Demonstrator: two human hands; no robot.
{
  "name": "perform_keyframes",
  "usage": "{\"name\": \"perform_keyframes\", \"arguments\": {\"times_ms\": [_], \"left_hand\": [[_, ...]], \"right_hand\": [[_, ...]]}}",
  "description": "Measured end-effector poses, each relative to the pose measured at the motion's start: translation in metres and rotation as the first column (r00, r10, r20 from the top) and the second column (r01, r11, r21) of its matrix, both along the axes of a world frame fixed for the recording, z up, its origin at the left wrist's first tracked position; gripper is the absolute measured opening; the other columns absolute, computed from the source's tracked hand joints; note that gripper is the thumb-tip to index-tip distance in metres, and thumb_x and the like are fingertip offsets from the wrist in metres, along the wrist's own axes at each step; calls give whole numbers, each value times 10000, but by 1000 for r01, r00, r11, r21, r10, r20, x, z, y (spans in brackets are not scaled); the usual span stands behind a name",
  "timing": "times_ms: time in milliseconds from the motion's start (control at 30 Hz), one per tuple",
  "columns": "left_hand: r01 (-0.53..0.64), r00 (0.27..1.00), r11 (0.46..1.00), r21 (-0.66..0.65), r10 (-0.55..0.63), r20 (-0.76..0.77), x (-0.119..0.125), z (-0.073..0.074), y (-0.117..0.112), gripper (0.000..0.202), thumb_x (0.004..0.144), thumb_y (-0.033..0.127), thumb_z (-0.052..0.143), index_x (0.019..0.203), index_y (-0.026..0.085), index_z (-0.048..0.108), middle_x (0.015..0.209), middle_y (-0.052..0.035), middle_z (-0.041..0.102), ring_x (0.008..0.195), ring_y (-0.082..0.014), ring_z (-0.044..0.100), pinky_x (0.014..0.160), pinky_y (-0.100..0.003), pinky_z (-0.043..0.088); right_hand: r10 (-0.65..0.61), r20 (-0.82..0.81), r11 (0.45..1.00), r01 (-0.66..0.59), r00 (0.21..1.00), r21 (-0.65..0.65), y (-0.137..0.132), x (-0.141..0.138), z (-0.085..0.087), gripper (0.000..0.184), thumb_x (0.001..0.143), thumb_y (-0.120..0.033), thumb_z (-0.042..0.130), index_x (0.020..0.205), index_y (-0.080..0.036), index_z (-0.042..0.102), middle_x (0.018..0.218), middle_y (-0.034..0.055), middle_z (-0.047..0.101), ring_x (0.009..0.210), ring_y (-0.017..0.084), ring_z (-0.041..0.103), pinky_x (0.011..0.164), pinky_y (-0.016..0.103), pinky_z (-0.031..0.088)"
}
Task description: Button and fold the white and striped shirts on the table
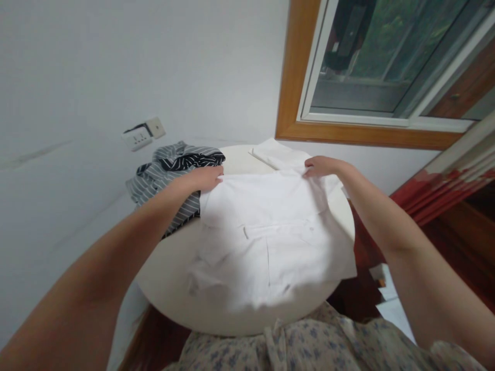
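Observation:
A white shirt (266,206) is spread over a round white table (185,314), partly folded, with a band and a slit showing on its near half. My left hand (209,179) pinches its far left corner, close beside a pile of grey and black striped cloth (174,165). At the far right edge of the shirt, my right hand (319,166) has its fingers closed on the fabric. A white flap of cloth (276,153) extends beyond the right hand toward the wall; I cannot tell if it is a sleeve.
A white wall with power sockets (144,134) rises behind the table. To the right are a wood-framed window (288,103) and a red and cream curtain (433,180). White papers or packets (390,304) lie low at the right, below the tabletop.

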State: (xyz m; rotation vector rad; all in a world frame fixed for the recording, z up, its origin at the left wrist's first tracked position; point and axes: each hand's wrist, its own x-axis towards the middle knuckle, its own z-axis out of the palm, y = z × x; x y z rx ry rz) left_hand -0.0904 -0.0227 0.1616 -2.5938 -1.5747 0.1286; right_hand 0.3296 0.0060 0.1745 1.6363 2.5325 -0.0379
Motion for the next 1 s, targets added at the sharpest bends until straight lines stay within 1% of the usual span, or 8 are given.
{"name": "perform_keyframes", "arguments": {"times_ms": [133,300,367,467,567,633,767,1000], "left_hand": [[-96,995,978,184,97,5,13,16,17,328,951,300,408,1152,76,538,975,-106,642,907,-212,582,813,-333,415],[-26,997,910,413,-6,76,44,-5,15,318,944,146,322,1140,98,566,1170,-175,575,1175,-295,445,971,-459,314],[9,988,897,442,-76,135,51,-20,2,320,919,138,353,1139,129,586,1201,-180,568,1159,-305,453,960,-476,328],[139,950,934,329,-219,221,48,-44,-34,282,925,222,390,1045,146,635,1084,-139,620,1058,-270,515,927,-437,380],[358,858,923,142,-385,339,29,-64,-85,301,952,315,383,989,176,647,984,-75,646,976,-199,553,917,-356,415],[371,857,926,71,-371,357,14,-75,-119,304,924,420,454,1003,199,647,981,-60,638,964,-196,557,895,-342,429],[303,893,949,84,-314,322,-8,-91,-161,407,850,520,550,1119,223,627,1046,-77,610,982,-223,557,879,-366,447],[276,908,920,278,-344,238,-34,-101,-172,245,899,272,510,1106,251,637,1096,-64,639,1051,-233,557,937,-394,437]], "right_hand": [[-66,-67,991,74,996,114,27,13,18,392,826,-369,611,1121,-114,644,1096,101,673,953,223,605,790,274,426],[-222,-168,924,262,960,279,33,-8,-15,426,836,-287,596,1235,-140,586,1249,149,596,1120,285,538,904,370,417],[-116,-237,897,205,964,393,16,-20,-34,453,829,-248,600,1269,-149,563,1294,167,560,1183,318,494,955,440,395],[209,-357,909,-47,911,414,-35,-33,-56,341,873,-244,545,1197,-159,612,1217,138,615,1141,283,535,982,433,401],[363,-494,932,-299,790,205,-100,-36,-72,262,930,-273,472,1115,-218,649,1093,61,681,1013,197,618,917,345,472],[412,-532,898,-429,740,98,-138,-36,-81,273,923,-332,511,1152,-247,634,1131,48,670,1035,184,617,918,334,483],[434,-496,898,-404,752,173,-184,-36,-100,326,876,-376,597,1162,-226,640,1221,104,621,1143,233,567,959,401,471],[434,-403,897,-348,806,272,-205,-30,-116,293,893,-249,542,1165,-226,647,1233,87,627,1165,236,565,957,429,488]]}}
